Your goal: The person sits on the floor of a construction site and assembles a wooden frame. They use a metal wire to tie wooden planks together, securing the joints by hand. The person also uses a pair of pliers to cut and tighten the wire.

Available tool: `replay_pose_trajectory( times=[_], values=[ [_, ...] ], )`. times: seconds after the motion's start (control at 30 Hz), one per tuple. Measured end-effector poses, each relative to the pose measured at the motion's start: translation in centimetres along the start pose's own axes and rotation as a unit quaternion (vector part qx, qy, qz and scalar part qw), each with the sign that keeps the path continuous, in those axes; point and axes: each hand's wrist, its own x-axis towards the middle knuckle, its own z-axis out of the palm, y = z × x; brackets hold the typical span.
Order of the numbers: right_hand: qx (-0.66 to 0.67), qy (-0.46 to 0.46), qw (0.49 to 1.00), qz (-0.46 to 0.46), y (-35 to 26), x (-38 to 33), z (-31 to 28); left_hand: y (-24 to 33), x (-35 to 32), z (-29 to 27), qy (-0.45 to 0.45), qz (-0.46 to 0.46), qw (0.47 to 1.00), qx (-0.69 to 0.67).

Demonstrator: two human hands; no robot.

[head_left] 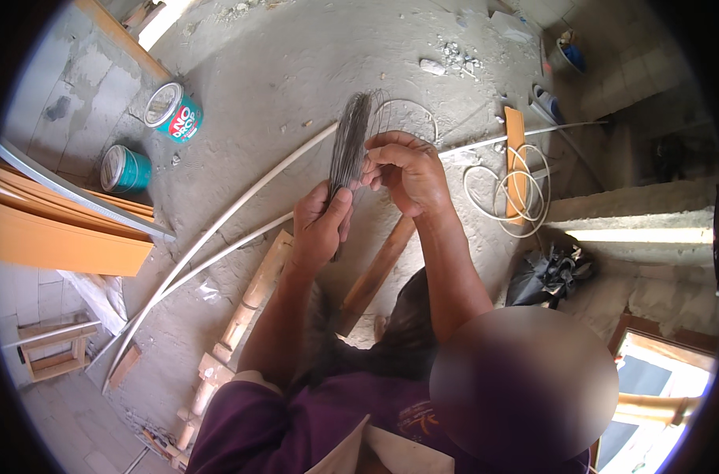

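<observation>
A bundle of thin grey binding wire [350,141] stands nearly upright in front of me, its strands loose and bent over at the top. My left hand [322,221] is closed around its lower part, with the thumb along the near side. Curled fingers of my right hand [411,172] pinch at the bundle's right side, where a few fine strands loop away from the rest. The fingertips partly cover what they grip. Below my left hand a short, dark end of the bundle shows.
White flexible pipes [245,196] cross the rough concrete floor beneath my hands. Wooden poles [256,296] lie close to my legs. Two teal buckets [185,118] and orange boards [67,241] are at left; coiled pipe [498,193] and a black plastic bag [545,272] at right.
</observation>
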Motion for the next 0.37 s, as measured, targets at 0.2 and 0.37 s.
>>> replay_pose_trajectory(
  times=[0.2,0.37],
  values=[
    [-0.027,-0.007,1.0,0.012,-0.09,0.07,0.15,-0.19,-0.14,-0.15,0.01,0.01,1.0,-0.021],
    [-0.069,0.018,0.997,0.026,0.11,0.06,0.52,-0.81,-0.32,-0.7,0.023,0.008,1.0,-0.01]
  ],
)
